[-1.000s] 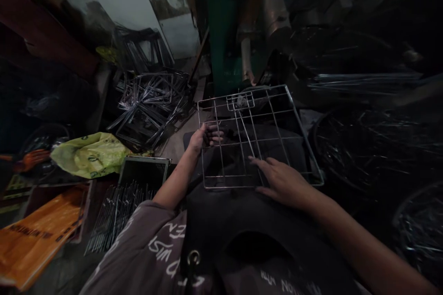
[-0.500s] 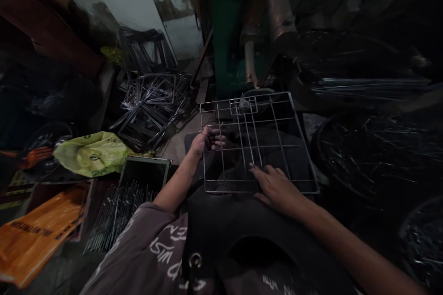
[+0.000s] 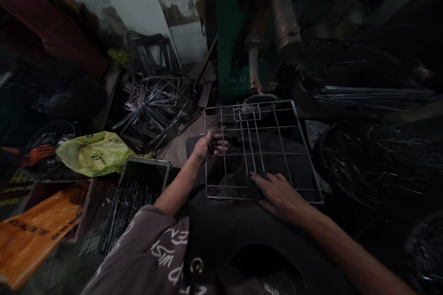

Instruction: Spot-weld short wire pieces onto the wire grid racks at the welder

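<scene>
A rectangular wire rack (image 3: 244,153) lies nearly level in front of me, over dark cloth, with a small wire rectangle at its far edge. My left hand (image 3: 202,147) is closed at its left edge, the thumb on the outer wire and the fingers reaching under the grid. Over the front edge bends my right hand (image 3: 280,193), its fingertips on the inner wires near the middle and its thumb low by the front wire. The exact grip of the right fingers is hard to make out in the dim light.
A pile of wire frames (image 3: 155,101) lies at the back left. Left of me are a yellow-green bag (image 3: 95,154), upright rods (image 3: 114,216) and an orange sack (image 3: 41,228). A green machine (image 3: 230,55) stands ahead. A dark round container (image 3: 332,166) with wire pieces is at right.
The rack and both hands sit slightly lower and further right in view, along with a small shift of the whole scene. Both hands keep their places on the rack.
</scene>
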Demonstrator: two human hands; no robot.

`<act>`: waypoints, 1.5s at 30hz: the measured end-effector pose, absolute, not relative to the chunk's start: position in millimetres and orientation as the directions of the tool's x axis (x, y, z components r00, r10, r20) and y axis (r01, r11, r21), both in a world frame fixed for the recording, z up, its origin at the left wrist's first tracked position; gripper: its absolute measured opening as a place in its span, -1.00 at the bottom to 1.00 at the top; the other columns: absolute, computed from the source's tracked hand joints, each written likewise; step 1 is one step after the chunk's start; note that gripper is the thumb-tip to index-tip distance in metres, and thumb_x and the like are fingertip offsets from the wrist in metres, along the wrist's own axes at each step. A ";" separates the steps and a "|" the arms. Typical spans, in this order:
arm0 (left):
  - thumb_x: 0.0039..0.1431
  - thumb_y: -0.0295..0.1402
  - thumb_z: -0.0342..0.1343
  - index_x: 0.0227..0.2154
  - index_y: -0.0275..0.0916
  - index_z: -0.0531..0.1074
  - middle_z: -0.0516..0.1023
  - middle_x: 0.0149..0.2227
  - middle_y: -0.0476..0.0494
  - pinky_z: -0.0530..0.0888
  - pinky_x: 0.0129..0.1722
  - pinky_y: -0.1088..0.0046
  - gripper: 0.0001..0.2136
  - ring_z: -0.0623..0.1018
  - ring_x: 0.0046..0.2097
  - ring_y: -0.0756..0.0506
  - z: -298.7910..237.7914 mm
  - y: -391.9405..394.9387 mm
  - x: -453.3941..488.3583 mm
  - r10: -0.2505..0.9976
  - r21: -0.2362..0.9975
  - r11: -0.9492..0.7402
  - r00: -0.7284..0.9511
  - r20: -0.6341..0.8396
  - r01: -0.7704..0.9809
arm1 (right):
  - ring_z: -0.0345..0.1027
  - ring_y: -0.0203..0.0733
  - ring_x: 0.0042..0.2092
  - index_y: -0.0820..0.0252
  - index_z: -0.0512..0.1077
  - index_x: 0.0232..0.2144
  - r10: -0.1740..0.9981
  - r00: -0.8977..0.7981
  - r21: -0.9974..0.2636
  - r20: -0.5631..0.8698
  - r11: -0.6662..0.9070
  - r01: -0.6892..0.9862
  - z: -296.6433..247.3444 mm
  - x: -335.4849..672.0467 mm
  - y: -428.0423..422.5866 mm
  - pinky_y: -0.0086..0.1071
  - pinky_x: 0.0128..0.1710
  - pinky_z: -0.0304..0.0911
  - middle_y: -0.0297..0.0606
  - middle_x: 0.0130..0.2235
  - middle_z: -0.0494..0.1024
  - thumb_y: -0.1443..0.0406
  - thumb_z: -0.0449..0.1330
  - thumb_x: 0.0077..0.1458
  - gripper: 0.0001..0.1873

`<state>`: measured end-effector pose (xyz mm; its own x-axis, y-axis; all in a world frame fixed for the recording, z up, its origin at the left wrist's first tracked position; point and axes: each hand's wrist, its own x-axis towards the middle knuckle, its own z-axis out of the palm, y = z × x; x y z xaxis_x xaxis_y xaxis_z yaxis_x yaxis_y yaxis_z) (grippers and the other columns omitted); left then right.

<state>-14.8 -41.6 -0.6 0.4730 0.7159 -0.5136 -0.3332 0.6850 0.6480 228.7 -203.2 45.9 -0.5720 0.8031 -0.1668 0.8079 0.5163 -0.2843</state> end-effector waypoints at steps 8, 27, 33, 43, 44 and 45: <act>0.31 -0.14 -0.28 -0.10 -0.45 0.36 0.58 -0.30 -0.41 0.29 -0.66 0.58 -0.53 0.60 -0.40 -0.14 10.6 -38.2 -11.7 0.727 0.675 0.663 0.491 -0.479 -0.323 | 0.28 -0.02 -0.13 0.35 0.19 0.11 0.808 -0.582 -0.321 -0.095 0.528 0.786 45.4 231.6 -205.6 -0.11 -0.15 0.15 -0.01 0.16 0.29 0.39 0.10 0.00 -0.42; 0.28 -0.11 -0.19 -0.11 -0.46 0.37 0.58 -0.32 -0.43 0.32 -0.66 0.56 -0.54 0.60 -0.42 -0.16 33.8 -2.0 14.0 0.763 0.723 0.595 0.530 -0.370 -0.351 | 0.29 0.01 -0.09 0.30 0.17 0.14 0.852 -0.521 -0.290 -0.055 0.485 0.825 56.9 248.7 -182.5 -0.06 -0.10 0.19 -0.01 0.14 0.31 0.38 0.10 -0.01 -0.38; 0.26 -0.10 -0.15 -0.14 -0.44 0.37 0.58 -0.32 -0.42 0.37 -0.63 0.53 -0.56 0.60 -0.43 -0.16 33.6 16.1 20.0 0.788 0.744 0.556 0.518 -0.332 -0.370 | 0.30 0.00 -0.09 0.23 0.18 0.16 0.859 -0.508 -0.269 -0.062 0.476 0.837 58.8 256.0 -159.0 -0.10 -0.10 0.18 -0.03 0.11 0.35 0.38 0.13 -0.03 -0.35; 0.27 -0.09 -0.16 -0.12 -0.44 0.38 0.58 -0.31 -0.43 0.30 -0.64 0.57 -0.54 0.59 -0.43 -0.13 32.4 23.7 25.6 0.786 0.739 0.565 0.513 -0.345 -0.368 | 0.32 0.02 -0.08 0.28 0.19 0.15 0.862 -0.496 -0.254 -0.100 0.460 0.851 58.5 260.2 -150.3 -0.04 -0.07 0.21 -0.01 0.11 0.35 0.39 0.11 -0.04 -0.37; 0.27 -0.10 -0.16 -0.12 -0.44 0.38 0.58 -0.31 -0.44 0.29 -0.64 0.57 -0.54 0.59 -0.42 -0.13 32.9 24.3 26.5 0.789 0.739 0.562 0.511 -0.342 -0.372 | 0.31 0.03 -0.07 0.28 0.18 0.15 0.864 -0.494 -0.252 -0.102 0.458 0.853 57.7 261.2 -149.8 -0.04 -0.07 0.21 -0.01 0.11 0.35 0.39 0.11 -0.03 -0.37; 0.27 -0.10 -0.16 -0.12 -0.45 0.38 0.58 -0.30 -0.44 0.29 -0.64 0.57 -0.54 0.59 -0.42 -0.13 33.3 24.8 27.5 0.791 0.738 0.560 0.508 -0.341 -0.376 | 0.31 0.03 -0.06 0.28 0.18 0.15 0.864 -0.493 -0.249 -0.099 0.458 0.853 56.4 262.4 -149.4 -0.04 -0.06 0.20 -0.02 0.11 0.35 0.39 0.11 -0.02 -0.37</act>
<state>27.5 24.8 33.3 0.5077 0.7910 -0.3414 -0.3764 0.5601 0.7380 262.4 -149.4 56.4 -0.4933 0.8642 -0.0988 0.8531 0.4584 -0.2492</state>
